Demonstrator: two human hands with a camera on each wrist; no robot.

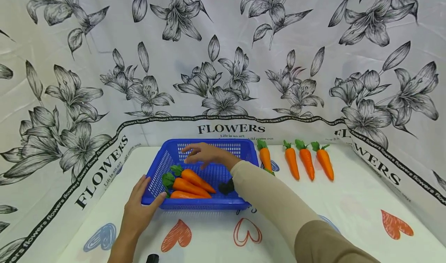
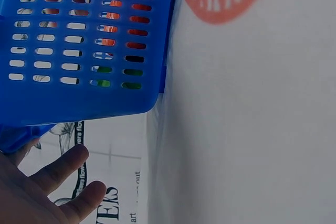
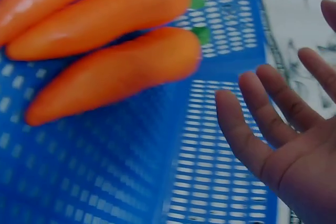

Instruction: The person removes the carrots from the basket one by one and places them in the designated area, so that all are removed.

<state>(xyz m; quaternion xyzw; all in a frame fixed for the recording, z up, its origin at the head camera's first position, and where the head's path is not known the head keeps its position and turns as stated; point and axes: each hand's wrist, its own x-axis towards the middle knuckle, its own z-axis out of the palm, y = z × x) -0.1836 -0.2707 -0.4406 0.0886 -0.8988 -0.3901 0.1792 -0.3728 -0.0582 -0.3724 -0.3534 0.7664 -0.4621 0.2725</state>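
Note:
A blue plastic basket with slotted walls stands on the table. Three orange carrots with green leafy tops lie side by side in its left part. My left hand rests at the basket's front left corner, thumb at the front rim and fingers along the left side. In the left wrist view, two fingertips stick out straight beside the basket. Above the basket, toward its back, hovers my right hand. It holds nothing, its fingers spread and apart from the carrots, as the right wrist view shows.
Right of the basket, a carrot lies near its wall, with three more carrots in a row farther right. A bit of green leaf shows behind my right sleeve. A flower-printed cloth hangs behind and at both sides.

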